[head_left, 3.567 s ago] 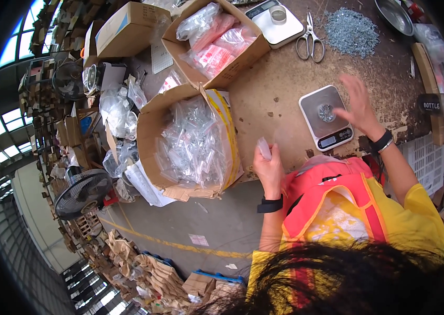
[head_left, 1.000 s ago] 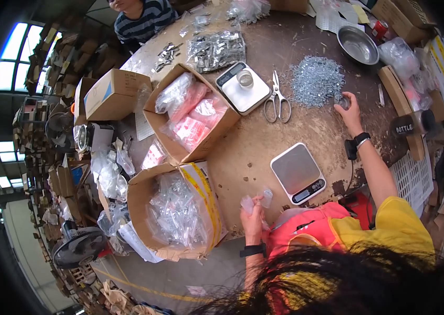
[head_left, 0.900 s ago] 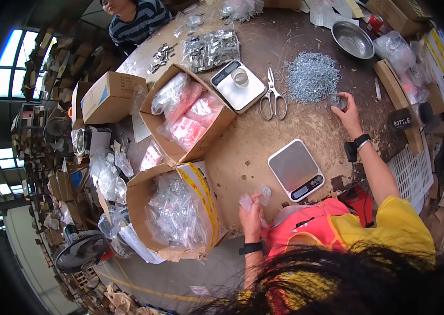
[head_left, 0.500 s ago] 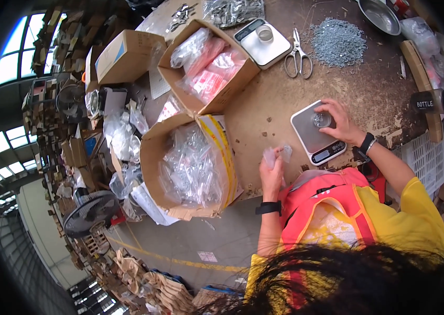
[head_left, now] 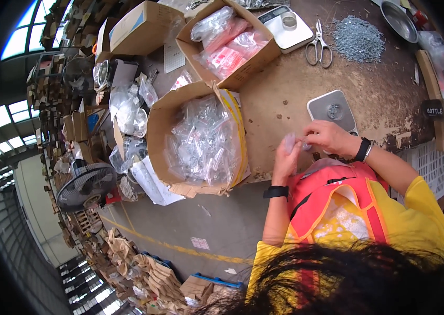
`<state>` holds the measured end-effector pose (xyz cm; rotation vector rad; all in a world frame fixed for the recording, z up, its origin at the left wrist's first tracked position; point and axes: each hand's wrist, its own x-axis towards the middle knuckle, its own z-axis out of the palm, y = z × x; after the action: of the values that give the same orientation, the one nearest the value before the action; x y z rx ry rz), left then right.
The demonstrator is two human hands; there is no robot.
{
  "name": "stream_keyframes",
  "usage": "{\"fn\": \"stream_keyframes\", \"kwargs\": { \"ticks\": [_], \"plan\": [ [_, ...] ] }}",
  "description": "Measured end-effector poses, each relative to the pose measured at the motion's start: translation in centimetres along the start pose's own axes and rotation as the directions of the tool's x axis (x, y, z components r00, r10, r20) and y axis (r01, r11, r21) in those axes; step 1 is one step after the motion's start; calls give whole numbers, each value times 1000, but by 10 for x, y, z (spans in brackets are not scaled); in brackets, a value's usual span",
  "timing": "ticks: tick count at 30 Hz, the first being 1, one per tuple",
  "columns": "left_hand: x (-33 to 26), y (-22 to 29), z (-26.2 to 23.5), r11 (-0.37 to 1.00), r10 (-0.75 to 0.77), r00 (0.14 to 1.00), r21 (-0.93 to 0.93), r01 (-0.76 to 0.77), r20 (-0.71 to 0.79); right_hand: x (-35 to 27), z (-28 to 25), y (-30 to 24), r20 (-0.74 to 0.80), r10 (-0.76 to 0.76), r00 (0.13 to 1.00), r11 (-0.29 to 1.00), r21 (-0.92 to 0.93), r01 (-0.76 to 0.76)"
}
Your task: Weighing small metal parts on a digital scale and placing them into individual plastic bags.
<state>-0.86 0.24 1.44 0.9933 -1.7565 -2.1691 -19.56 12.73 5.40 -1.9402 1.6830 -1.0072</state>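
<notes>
A: Start closest in. What could slip?

B: The left hand (head_left: pixel 285 163) pinches a thin clear plastic bag (head_left: pixel 289 142) between thumb and fingers, near the worktable's (head_left: pixel 272 123) front edge. Film that flimsy could slide loose or crease shut under uneven pressure.

A: And the right hand (head_left: pixel 329 137)?

B: Its fingertips are drawn close together beside the bag. I can't tell whether they nip the film too. If both hands pull apart hard, the bag could tear.

A: Anything beyond the hands?

B: The digital scale (head_left: pixel 318 108), just past the right hand, which hides part of its near end. A careless lift of that wrist could jog it and upset the reading.

A: The round cup (head_left: pixel 334 112) sits on its platform, with small metal pieces inside.

B: Yes, so a knock could tip it and scatter them.

A: Further off?

B: The open scissors (head_left: pixel 320 51) lie near the heap of metal fasteners (head_left: pixel 359 40). A blind reach that way could meet a blade, or spread loose pieces across the table.
</notes>
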Motion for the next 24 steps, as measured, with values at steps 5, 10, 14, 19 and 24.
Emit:
{"fn": "stream_keyframes", "kwargs": {
  "ticks": [5,10,14,19,24],
  "plan": [
    [-5,-13,-1,986,168,979,37,-164,-120,-6,15,8,-137,183,974,982,64,-175],
    [-4,-21,-8,988,123,987,104,-112,-102,-8,19,-7,-136,466,874,853,333,-403],
    [0,-39,-11,991,63,991,124,-48,-118,-6,20,-8,-106,553,827,770,446,-457],
    [3,-23,-1,973,145,989,181,-141,-11,-10,20,-5,-87,598,796,720,495,-487],
    [0,-19,-2,992,114,992,56,-111,-61,-16,20,-1,-43,665,746,614,601,-512]
  ]
}}
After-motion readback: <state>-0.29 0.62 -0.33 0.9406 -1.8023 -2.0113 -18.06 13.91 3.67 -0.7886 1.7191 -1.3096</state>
